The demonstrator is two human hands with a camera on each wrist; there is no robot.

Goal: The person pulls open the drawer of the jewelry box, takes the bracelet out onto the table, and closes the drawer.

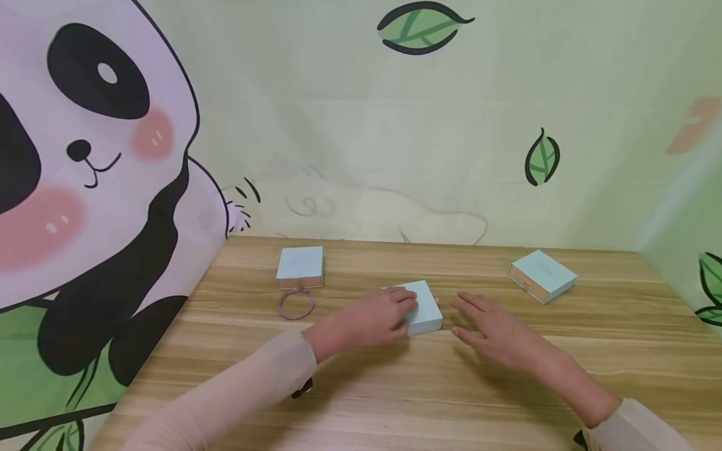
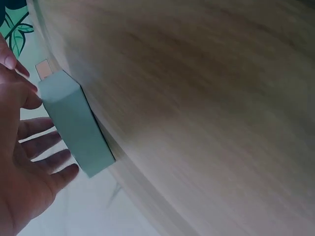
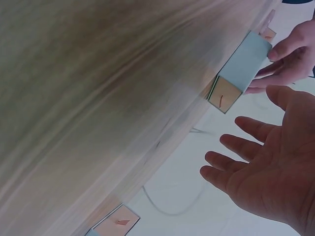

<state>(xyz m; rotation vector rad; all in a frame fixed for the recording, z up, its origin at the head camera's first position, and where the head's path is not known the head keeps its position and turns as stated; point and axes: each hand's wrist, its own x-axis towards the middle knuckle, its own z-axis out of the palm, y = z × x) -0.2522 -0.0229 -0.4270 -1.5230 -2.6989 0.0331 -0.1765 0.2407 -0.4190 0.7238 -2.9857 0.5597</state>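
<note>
My left hand (image 1: pixel 383 316) rests on a pale blue box (image 1: pixel 425 308) near the middle of the table. Its fingers lie over the lid's left part, with the thumb at the near corner. Seen from the left wrist, those fingers (image 2: pixel 44 145) are spread and fairly straight along the box's edge. To the right of that box hovers my right hand (image 1: pixel 502 335), empty, with fingers extended toward it and a gap between. The box's end facing that hand is peach-coloured with a small tab (image 3: pixel 221 101), visible from the right wrist. The hand hides the box's left side.
A similar box (image 1: pixel 300 266) sits at the back left, with a thin mauve bangle (image 1: pixel 296 304) close in front. Another box (image 1: pixel 543 275) stands angled at the back right. Behind the wooden table (image 1: pixel 395 394) hangs a printed backdrop (image 1: pixel 338 113) with a panda and leaves.
</note>
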